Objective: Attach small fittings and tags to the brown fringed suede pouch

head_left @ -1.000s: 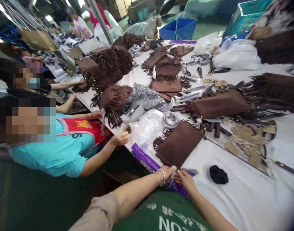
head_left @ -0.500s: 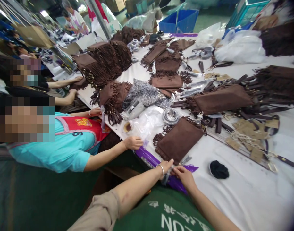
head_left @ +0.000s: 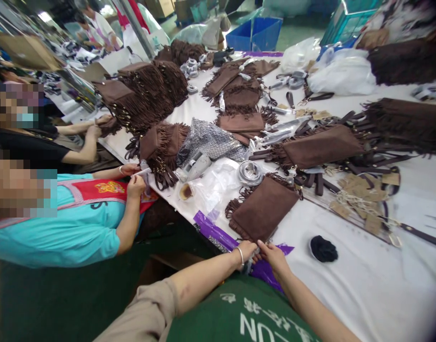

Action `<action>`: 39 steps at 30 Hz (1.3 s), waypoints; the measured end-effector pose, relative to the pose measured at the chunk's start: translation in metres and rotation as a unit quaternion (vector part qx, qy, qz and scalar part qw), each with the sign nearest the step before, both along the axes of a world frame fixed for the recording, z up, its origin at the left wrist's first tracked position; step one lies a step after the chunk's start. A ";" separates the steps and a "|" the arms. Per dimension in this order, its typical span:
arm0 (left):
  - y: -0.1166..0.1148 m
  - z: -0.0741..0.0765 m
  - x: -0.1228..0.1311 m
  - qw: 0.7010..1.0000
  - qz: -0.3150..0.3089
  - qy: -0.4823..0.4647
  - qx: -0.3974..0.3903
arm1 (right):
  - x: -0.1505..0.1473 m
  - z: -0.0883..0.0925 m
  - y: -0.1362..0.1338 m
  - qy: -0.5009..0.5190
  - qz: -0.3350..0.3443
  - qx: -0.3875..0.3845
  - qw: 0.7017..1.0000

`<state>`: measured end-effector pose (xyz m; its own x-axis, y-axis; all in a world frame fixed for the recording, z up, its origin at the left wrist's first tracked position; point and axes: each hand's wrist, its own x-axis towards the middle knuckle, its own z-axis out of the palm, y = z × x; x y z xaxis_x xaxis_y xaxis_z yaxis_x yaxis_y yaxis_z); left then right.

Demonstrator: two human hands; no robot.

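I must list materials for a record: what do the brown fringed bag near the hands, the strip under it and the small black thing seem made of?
Brown fringed bag: probably suede or faux suede; matte, soft nap, cut fringe. Purple strip: seemingly thin plastic film; glossy and creased. Black lump: apparently soft fabric, dull and crumpled; exact kind unclear.

One black cloth wad [head_left: 324, 249], one tape roll [head_left: 250, 172], two blue crates [head_left: 252, 35].

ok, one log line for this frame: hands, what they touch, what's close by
left hand: pinching small item, bag edge | right hand: same | brown fringed bag: flat on table | purple plastic: beneath | black cloth: right, apart
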<state>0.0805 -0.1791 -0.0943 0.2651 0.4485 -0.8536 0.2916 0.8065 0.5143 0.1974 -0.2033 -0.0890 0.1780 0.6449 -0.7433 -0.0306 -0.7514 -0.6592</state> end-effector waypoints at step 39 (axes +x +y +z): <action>0.013 -0.009 -0.017 0.987 -0.016 -0.050 0.150 | -0.016 -0.011 -0.015 0.136 -0.150 -0.021 0.979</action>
